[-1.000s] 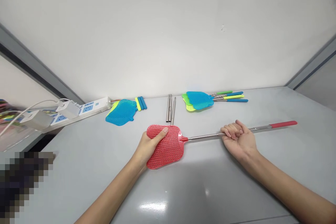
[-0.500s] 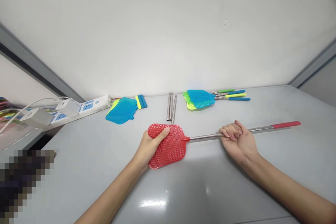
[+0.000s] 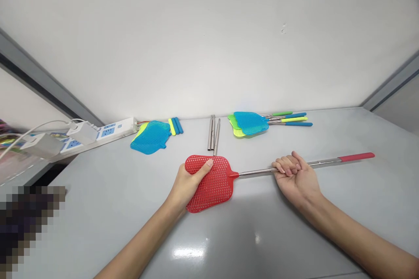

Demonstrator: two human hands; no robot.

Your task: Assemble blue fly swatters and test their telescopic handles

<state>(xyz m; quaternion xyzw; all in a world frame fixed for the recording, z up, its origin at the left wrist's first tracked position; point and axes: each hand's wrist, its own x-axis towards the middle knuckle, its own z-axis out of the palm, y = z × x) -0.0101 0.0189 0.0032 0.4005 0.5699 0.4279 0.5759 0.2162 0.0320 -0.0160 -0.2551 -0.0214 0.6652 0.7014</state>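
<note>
A red fly swatter (image 3: 214,187) lies across both my hands above the grey table, its mesh head to the left and its red grip to the right. My left hand (image 3: 190,183) pinches the head, thumb on top and the other fingers hidden beneath. Around the extended metal rod, palm turned up, my right hand (image 3: 296,176) is closed with curled fingers. Just beyond the head lie several loose metal rods (image 3: 212,133), one end of them close to the red mesh's top edge.
At the back right is a pile of swatters (image 3: 250,123) with blue, green and yellow parts. Further left lie loose blue and yellow swatter heads (image 3: 150,137) and short grips (image 3: 176,126). A power strip (image 3: 114,130) with white plugs runs along the left edge. A wall (image 3: 203,52) closes the back.
Both hands keep their hold on the swatter. The red head has shifted very slightly right and down, and the right hand slightly left along the rod.
</note>
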